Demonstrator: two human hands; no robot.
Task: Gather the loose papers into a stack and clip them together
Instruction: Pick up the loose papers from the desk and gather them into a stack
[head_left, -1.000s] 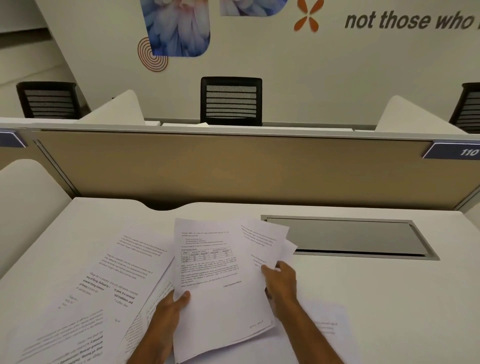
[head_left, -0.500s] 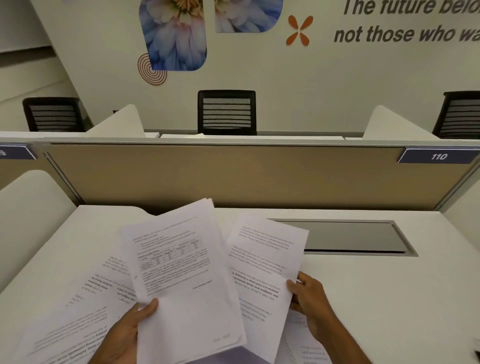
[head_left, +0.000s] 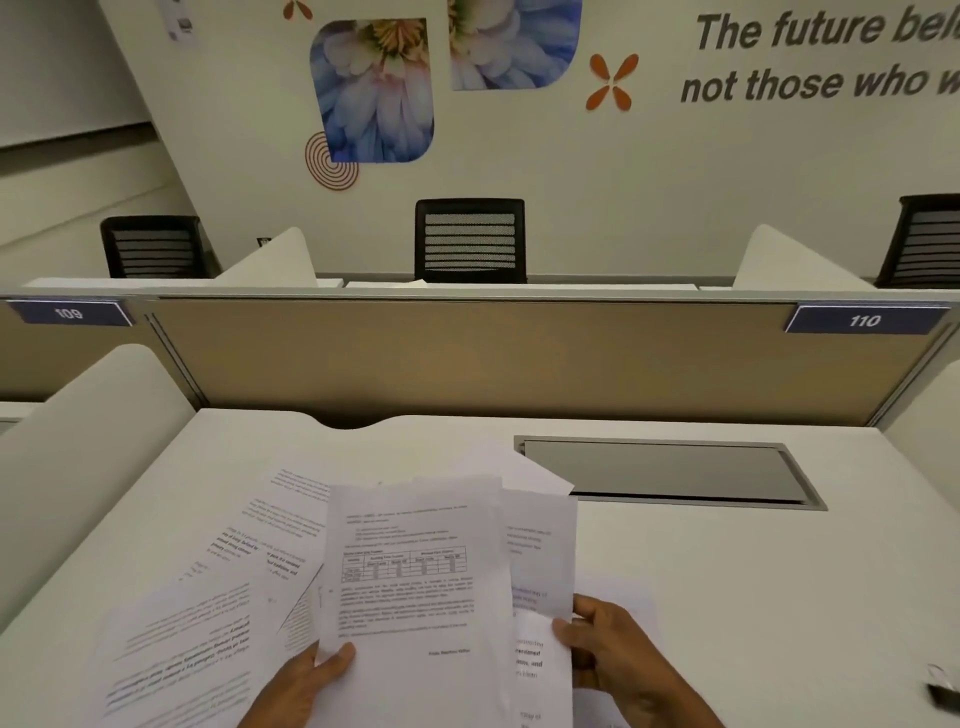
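White study-carrel desk (head_left: 727, 571) with a tan divider panel (head_left: 467, 358) and a recessed cable hatch (head_left: 665, 470) fills the head view. Left hand (head_left: 306, 686) pinches the bottom edge of the sheet with a table (head_left: 410, 571); right hand (head_left: 618, 654) grips the offset sheets behind it (head_left: 540, 551). Gathering looks partly done: more printed pages (head_left: 208, 597) lie fanned on the desk to the left, ungathered. A dark object, possibly the clip (head_left: 943, 688), sits at the right edge, untouched.

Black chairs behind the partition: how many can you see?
3: left chair, centre chair, and right chair cut off by the frame edge. Others may be hidden.
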